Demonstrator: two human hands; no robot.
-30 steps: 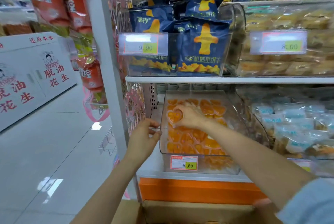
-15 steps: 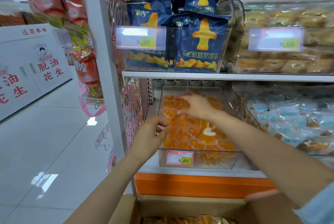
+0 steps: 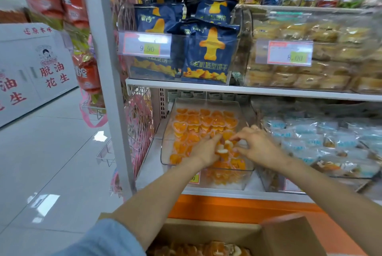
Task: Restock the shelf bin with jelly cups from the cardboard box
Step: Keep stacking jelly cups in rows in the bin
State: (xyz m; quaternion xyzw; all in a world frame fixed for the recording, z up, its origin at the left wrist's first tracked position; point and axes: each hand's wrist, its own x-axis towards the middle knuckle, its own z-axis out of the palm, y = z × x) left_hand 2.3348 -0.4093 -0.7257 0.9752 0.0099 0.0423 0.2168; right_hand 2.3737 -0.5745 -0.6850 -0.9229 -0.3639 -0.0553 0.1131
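Observation:
A clear plastic shelf bin (image 3: 166, 153) on the lower shelf holds several orange heart-shaped jelly cups (image 3: 193, 121). Both my hands are inside it, toward its front. My left hand (image 3: 205, 149) has its fingers curled round a jelly cup with a white patch (image 3: 222, 149). My right hand (image 3: 257, 146) reaches in from the right, and its bent fingertips touch the cups beside that one. The open cardboard box (image 3: 289, 235) sits below the shelf at the frame's bottom, with more orange jelly cups (image 3: 208, 248) inside.
A grey shelf upright (image 3: 107, 82) stands just left of the bin. The shelf above (image 3: 248, 90) carries a bin of dark blue snack bags (image 3: 210, 49) and a bin of wrapped cakes (image 3: 310, 65). Blue-white packets (image 3: 320, 137) fill the bin to the right. The tiled aisle floor (image 3: 51, 152) lies left.
My left hand left the bin's left rim and moved into the bin. My right hand came forward from the back cups to meet it at the white-patched cup.

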